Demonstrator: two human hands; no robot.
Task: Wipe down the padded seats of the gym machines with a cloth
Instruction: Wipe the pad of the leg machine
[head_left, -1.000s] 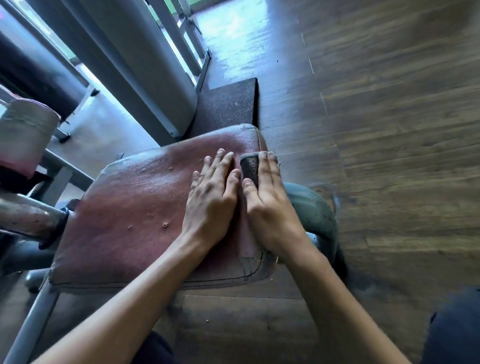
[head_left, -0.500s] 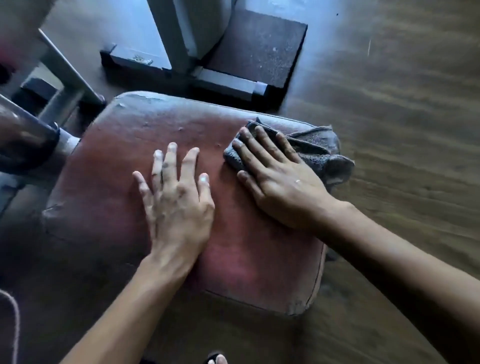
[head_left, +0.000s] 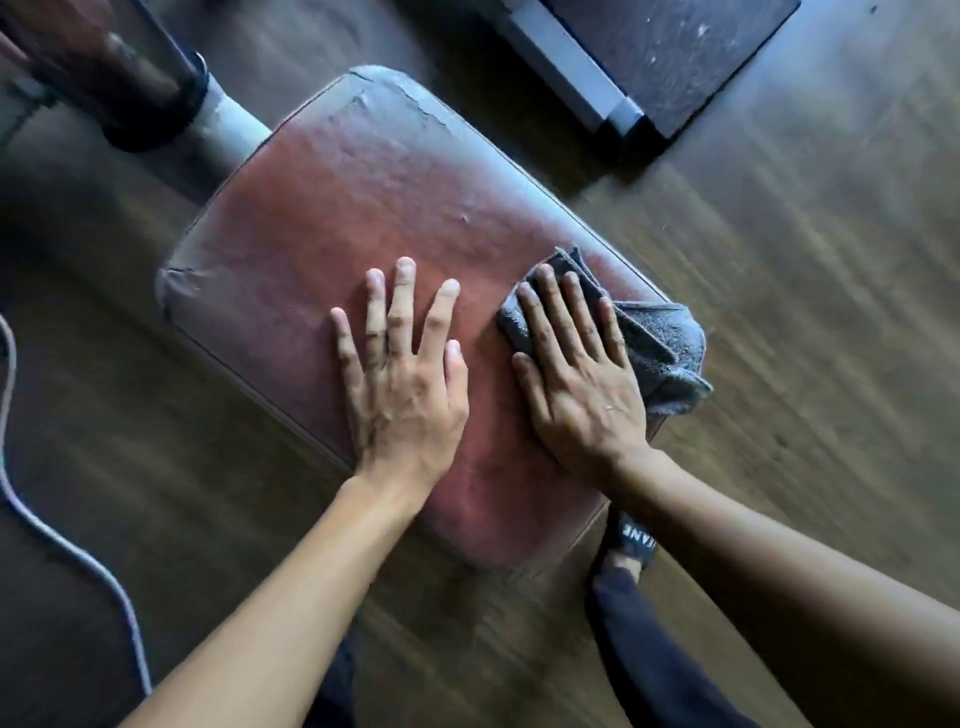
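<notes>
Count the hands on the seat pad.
2. The left hand lies flat on the bare seat pad; the right hand presses the grey cloth near its right edge.

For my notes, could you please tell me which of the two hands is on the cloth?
The right hand, flat on the grey cloth at the edge of the red seat; the left hand rests directly on the padding beside it.

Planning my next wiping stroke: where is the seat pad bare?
Bare: the seat pad beyond the fingertips up to its cracked far edge, and left of the left hand. Crowded: right edge, under right hand and cloth.
</notes>
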